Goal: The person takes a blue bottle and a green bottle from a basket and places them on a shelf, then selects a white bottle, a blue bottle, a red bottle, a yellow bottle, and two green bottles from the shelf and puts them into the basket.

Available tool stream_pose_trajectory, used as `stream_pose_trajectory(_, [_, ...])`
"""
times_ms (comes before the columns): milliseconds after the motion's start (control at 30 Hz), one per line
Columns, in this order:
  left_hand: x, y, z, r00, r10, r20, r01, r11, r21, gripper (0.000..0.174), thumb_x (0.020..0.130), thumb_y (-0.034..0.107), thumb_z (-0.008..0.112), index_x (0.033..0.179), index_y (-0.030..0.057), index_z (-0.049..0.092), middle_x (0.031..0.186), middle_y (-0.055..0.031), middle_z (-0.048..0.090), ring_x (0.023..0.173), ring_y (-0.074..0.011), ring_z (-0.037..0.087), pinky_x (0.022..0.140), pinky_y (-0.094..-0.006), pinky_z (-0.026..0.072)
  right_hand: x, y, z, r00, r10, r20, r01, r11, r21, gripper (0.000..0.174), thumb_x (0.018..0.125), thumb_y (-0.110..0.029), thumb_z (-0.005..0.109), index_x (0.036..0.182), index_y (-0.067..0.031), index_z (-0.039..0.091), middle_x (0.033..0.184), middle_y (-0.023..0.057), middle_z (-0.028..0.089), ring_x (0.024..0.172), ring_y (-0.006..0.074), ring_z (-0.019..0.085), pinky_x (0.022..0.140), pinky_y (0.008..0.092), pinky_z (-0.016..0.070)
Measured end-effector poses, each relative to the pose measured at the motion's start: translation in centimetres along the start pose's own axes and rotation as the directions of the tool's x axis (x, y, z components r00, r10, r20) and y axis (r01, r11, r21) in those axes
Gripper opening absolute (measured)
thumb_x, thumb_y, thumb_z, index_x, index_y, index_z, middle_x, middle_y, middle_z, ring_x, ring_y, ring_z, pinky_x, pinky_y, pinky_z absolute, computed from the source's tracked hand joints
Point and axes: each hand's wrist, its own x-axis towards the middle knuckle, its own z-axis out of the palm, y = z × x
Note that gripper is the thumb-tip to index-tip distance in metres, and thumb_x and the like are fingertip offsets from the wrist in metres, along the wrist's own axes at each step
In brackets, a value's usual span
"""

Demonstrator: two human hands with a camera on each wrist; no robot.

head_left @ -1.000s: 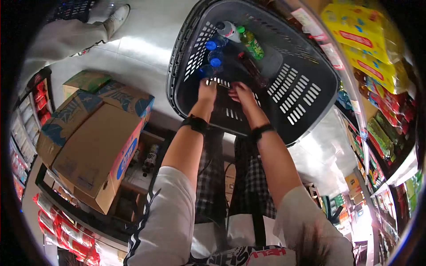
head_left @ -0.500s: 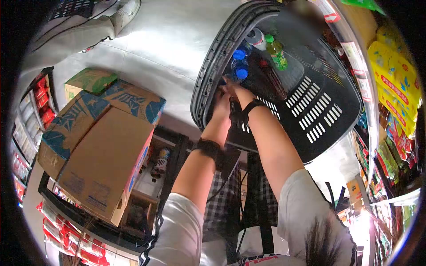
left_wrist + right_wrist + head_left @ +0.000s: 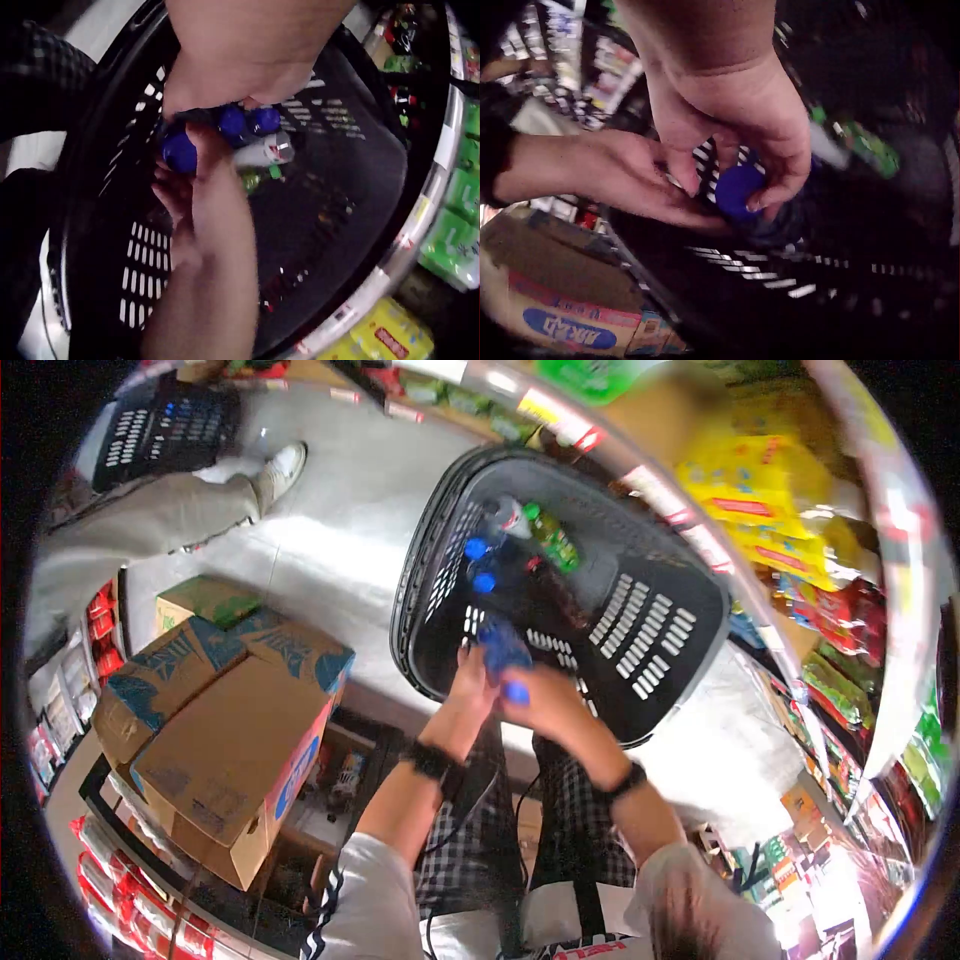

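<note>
Both hands are on a blue-capped bottle over the near left part of a dark plastic basket. My right hand pinches it near the blue cap. Beside the bottle's body is my left hand, its fingers partly hidden behind it in the right wrist view. Farther inside the basket are two more blue caps, a bottle with a white label, a green bottle and a dark bottle with a red cap.
Cardboard boxes stand on the left above a low shelf. Shelves with yellow packs run close along the basket's right side. Another person's leg and shoe are at the upper left, near a second basket.
My hands have moved from the basket's left wall toward my body, bringing a blue-capped bottle with them. The second basket shows more fully as the head view shifted.
</note>
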Motion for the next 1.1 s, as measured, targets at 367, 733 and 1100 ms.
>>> stream_pose_trajectory(367, [-26.5, -5.0, 15.8, 0.925, -0.121, 0.361, 0.08, 0.989, 0.126, 0.04, 0.082, 0.03, 0.046, 0.111, 0.0037, 0.047, 0.1, -0.0132, 0.057, 0.086, -0.026, 0.057, 0.081, -0.0383, 0.045, -39.0, -12.3, -4.2, 0.874, -0.436, -0.213, 0.321, 0.849, -0.421, 0.041, 0.065, -0.025, 0.065, 0.105, -0.0211, 0.055, 0.072, 0.0042, 0.047, 0.069, 0.0218, 0.052, 0.061, 0.0323, 0.0446])
stream_pose_trajectory(733, [-42.6, -6.7, 24.2, 0.858, -0.034, 0.512, -0.146, 0.94, 0.307, 0.044, 0.085, 0.041, 0.039, 0.107, 0.0049, 0.05, 0.101, -0.012, 0.057, 0.09, -0.021, 0.056, 0.081, -0.0342, 0.0452, -53.9, -14.7, -7.6, 0.392, -0.742, -0.544, 0.568, 0.66, -0.491, 0.065, 0.054, -0.025, 0.074, 0.114, -0.0221, 0.051, 0.087, 0.0094, 0.046, 0.075, 0.0226, 0.052, 0.065, 0.0327, 0.0463])
stream_pose_trajectory(1100, [-50.3, 8.8, 31.2, 0.756, 0.03, 0.654, -0.548, 0.574, 0.608, 0.066, 0.081, 0.063, 0.021, 0.117, 0.0103, 0.039, 0.09, -0.0077, 0.057, 0.056, -0.0132, 0.054, 0.051, -0.024, 0.0473, -50.7, -28.8, -16.8, 0.519, -0.537, -0.665, 0.812, 0.552, 0.187, 0.067, 0.071, -0.014, 0.067, 0.127, -0.0069, 0.031, 0.109, 0.0094, 0.051, 0.069, 0.0133, 0.059, 0.054, 0.026, 0.048])
